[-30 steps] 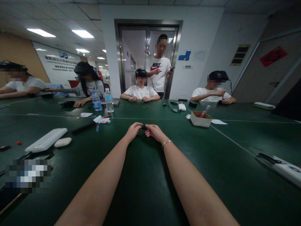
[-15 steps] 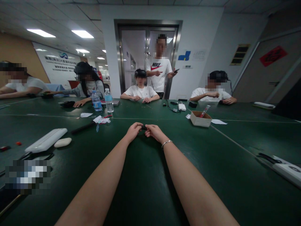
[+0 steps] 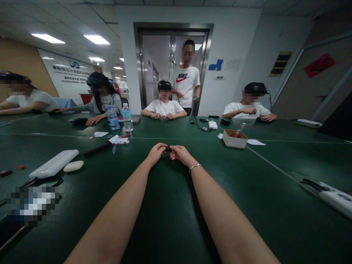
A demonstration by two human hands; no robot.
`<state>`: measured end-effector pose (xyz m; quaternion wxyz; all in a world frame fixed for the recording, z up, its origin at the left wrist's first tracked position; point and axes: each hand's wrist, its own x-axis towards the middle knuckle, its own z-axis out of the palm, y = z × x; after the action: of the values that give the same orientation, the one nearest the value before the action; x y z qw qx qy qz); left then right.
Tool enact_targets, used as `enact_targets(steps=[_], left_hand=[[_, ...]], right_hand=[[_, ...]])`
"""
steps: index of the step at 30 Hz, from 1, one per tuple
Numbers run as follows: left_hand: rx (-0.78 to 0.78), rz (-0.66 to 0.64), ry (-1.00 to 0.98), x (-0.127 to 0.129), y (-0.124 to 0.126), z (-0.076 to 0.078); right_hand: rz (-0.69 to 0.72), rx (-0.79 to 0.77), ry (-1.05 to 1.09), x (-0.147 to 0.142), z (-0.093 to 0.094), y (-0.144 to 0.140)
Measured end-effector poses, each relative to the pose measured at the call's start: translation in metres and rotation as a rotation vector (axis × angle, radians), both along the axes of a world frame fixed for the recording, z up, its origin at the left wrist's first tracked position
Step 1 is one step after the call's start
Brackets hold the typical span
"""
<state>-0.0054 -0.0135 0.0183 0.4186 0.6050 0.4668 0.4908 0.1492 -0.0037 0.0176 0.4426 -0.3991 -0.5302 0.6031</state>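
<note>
Both arms reach forward over the dark green table (image 3: 170,205). Between my hands is a small black object (image 3: 168,149), too small and too covered by fingers to name. My left hand (image 3: 157,153) pinches its left end with thumb and fingers. At the other end, my right hand (image 3: 180,154) grips it with closed fingers, and a silver bangle (image 3: 195,167) circles that wrist. The hands sit close together near the table's surface.
To the left lie a white oblong case (image 3: 55,163), a white rounded object (image 3: 73,166), paper scraps (image 3: 118,139) and two water bottles (image 3: 127,117). On the right are a small cardboard box (image 3: 234,139) and a white power strip (image 3: 337,198). Several people sit around the table.
My hands and the small black object keep their place. Across the table, the standing person has lowered the hand with the phone, and the seated person in front has shifted their hands slightly.
</note>
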Motion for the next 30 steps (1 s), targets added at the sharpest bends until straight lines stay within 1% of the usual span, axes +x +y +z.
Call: enact_targets(steps=[3,8,10,15,20,24,30], left_hand=[[-0.015,0.005,-0.009,-0.0006,0.0010,-0.0006],[0.019,-0.006,-0.005,-0.0014,0.0018,-0.0016],[0.010,0.006,-0.005,-0.0014,0.0018,-0.0014],[-0.015,-0.035,0.000,-0.0007,0.0041,-0.0023],[-0.023,-0.031,0.003,-0.0013,0.0068,-0.0040],[0.004,-0.024,0.008,-0.0019,0.0060,-0.0032],[-0.002,-0.026,-0.002,-0.0012,0.0046,-0.0018]], right_hand=[[0.002,0.003,0.000,-0.0003,0.0001,-0.0001],[-0.013,-0.006,0.006,-0.0009,0.0012,-0.0009],[-0.019,-0.007,0.004,-0.0010,0.0021,-0.0018],[-0.011,-0.013,-0.008,-0.0012,0.0041,-0.0038],[-0.017,-0.014,-0.011,-0.0022,0.0042,-0.0028],[-0.017,-0.016,-0.011,-0.0024,0.0032,-0.0010],[-0.014,-0.006,-0.009,-0.0015,0.0022,-0.0009]])
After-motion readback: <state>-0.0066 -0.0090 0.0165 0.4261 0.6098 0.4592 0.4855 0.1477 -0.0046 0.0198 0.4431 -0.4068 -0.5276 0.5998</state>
